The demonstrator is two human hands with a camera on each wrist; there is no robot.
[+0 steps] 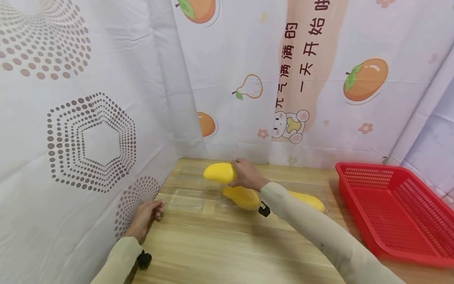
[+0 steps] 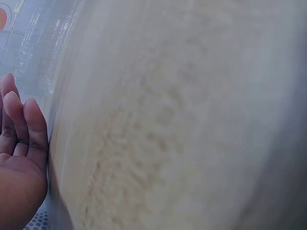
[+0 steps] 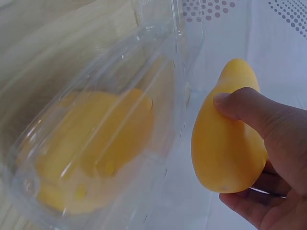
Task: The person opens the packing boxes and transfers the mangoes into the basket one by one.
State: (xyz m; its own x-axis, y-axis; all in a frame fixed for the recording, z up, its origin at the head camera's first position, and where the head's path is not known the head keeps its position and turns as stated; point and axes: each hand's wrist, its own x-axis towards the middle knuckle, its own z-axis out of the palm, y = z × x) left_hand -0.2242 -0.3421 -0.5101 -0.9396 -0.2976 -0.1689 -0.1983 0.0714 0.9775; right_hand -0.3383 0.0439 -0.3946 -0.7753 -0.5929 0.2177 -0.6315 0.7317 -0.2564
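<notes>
My right hand [image 1: 247,174] grips a yellow mango [image 1: 217,172] above the table, and in the right wrist view the thumb [image 3: 249,108] lies across its side with fingers beneath. Below this hand, another yellow mango [image 1: 242,198] sits by a clear plastic box. Further right, partly behind the right sleeve, more yellow fruit [image 1: 308,200] lies in a clear box. In the right wrist view, a transparent plastic box [image 3: 158,43] with yellow fruit inside stands beside the held mango. At the table's left edge rests my left hand [image 1: 146,213], its fingers loosely bent and holding nothing.
Transparent plastic trays [image 1: 186,202] lie on the left part of the wooden table [image 1: 198,244]. A red plastic basket [image 1: 358,205] stands at the right. Printed white curtains [image 1: 220,51] hang behind the table and along its left side.
</notes>
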